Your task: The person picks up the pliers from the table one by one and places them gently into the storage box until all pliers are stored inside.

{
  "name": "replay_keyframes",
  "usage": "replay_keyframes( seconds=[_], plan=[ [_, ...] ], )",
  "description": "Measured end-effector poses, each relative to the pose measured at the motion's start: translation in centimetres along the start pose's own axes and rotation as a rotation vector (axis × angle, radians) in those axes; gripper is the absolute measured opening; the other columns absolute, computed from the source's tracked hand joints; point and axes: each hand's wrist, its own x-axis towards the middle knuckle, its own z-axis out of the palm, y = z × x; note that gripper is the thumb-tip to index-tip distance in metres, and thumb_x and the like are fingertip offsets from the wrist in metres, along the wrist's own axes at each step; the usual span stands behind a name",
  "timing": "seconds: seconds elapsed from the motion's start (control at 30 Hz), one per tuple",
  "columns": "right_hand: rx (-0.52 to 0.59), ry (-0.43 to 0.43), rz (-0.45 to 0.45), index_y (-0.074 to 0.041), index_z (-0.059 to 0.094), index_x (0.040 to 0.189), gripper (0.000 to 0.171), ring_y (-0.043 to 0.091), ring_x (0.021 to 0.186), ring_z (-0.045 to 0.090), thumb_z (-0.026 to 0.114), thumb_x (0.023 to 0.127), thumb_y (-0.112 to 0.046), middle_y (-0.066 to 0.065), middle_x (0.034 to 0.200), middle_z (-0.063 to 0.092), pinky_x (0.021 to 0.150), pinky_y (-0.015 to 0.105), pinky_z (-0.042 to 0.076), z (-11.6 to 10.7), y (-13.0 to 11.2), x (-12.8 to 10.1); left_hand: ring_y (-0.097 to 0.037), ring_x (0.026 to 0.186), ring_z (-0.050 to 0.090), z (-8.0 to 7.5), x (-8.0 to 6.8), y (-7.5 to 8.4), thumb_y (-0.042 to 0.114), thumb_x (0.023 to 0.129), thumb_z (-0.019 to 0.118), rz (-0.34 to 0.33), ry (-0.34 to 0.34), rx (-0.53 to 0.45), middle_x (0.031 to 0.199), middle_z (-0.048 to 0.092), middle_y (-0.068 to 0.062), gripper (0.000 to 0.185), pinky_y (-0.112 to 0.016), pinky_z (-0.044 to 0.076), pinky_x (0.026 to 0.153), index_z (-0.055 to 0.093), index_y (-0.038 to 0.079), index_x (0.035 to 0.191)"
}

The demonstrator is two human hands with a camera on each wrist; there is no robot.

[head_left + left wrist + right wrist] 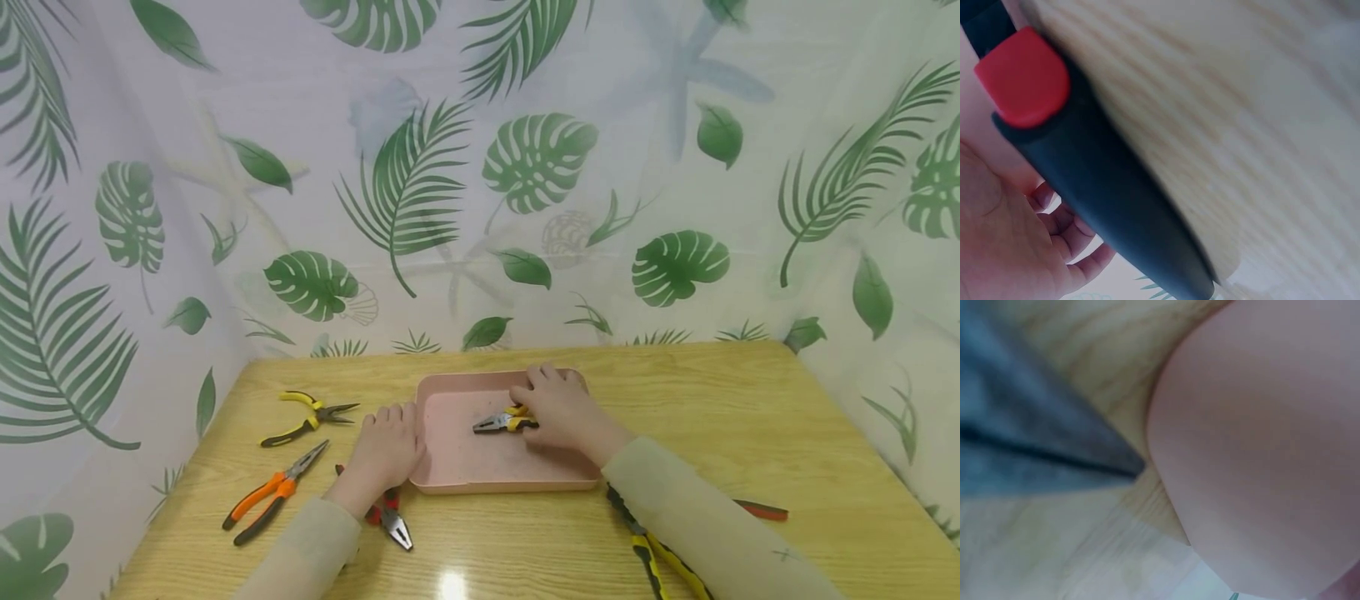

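My left hand [386, 446] holds the left rim of a pink tray [450, 486]. My right hand [566, 412] reaches over the tray's right side, its fingers around the handles of yellow-and-black combination pliers [491, 423]. Their metal head points left above the tray floor; the hand hides most of the handles. Beneath my left wrist lie red-and-black pliers [393, 525], whose handle [1110, 175] fills much of the left wrist view. A grey pointed plier tip [1085, 437] shows beside the tray wall [1260, 444] in the right wrist view.
At the left lie yellow-and-black needle-nose pliers [318, 412] and orange-and-black long-nose pliers [281, 487]. Partly under my right forearm are yellow-and-black pliers [647, 558]; a red handle [763, 510] pokes out beyond it. Leaf-patterned cloth [525, 275] stands behind the wooden table [720, 400].
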Motion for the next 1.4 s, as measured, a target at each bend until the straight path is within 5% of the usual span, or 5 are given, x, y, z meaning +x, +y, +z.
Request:
replay_keyframes(
  seconds=[0.3, 1.4],
  plan=[
    [0.029, 0.038, 0.013, -0.023, 0.062, 0.128, 0.046, 0.025, 0.109, 0.048, 0.081, 0.086, -0.028, 0.005, 0.119, 0.056, 0.092, 0.052, 0.044, -0.7, 0.1, 0.2, -0.034, 0.1, 0.06, 0.1, 0.1, -0.1, 0.027, 0.107, 0.05, 0.008, 0.013, -0.001, 0.104, 0.06, -0.016, 0.027, -0.05, 0.047, 0.088, 0.053, 0.003, 0.119],
    [-0.006, 0.054, -0.02, -0.022, 0.061, 0.127, 0.049, 0.026, 0.107, 0.046, 0.081, 0.082, -0.027, 0.005, 0.117, 0.055, 0.089, 0.05, 0.039, -1.5, 0.9, -0.9, -0.033, 0.103, 0.059, -0.4, 0.0, -0.1, 0.028, 0.107, 0.052, 0.009, -0.021, 0.003, 0.11, 0.061, -0.016, 0.034, -0.05, 0.047, 0.091, 0.053, 0.001, 0.128]
  ],
)
